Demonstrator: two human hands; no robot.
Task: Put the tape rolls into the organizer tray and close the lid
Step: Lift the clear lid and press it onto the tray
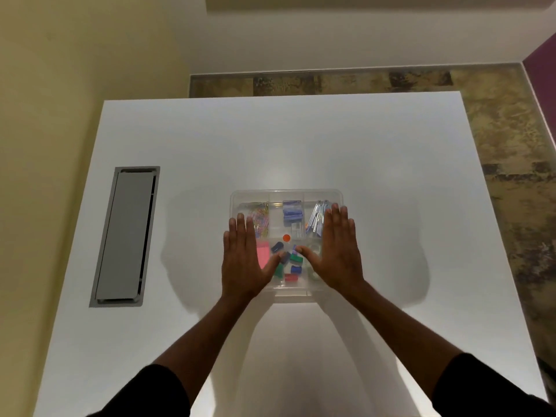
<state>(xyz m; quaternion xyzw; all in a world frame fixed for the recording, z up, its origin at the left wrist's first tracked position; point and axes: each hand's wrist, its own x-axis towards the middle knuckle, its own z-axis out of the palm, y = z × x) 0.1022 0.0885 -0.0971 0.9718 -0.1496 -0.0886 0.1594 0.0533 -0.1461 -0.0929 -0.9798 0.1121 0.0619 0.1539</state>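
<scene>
While both hands press flat on the clear lid, the organizer tray point(286, 242) sits mid-desk point(301, 145). Far left: grey cable hatch point(125, 236), well apart. Left hand point(245, 260) spread wide over the left edge, hiding part of the pink pad point(262, 254). Paper clips point(261, 219), blue boxes point(291, 213), coloured sharpeners point(290, 266) visible through the lid. Right hand point(338, 251) splayed open, mostly covering the tape rolls point(314, 267).

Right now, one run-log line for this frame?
phase: lid closing | left hand: flat on lid | right hand: flat on lid | organizer tray: lid on, tape inside under right hand
</scene>
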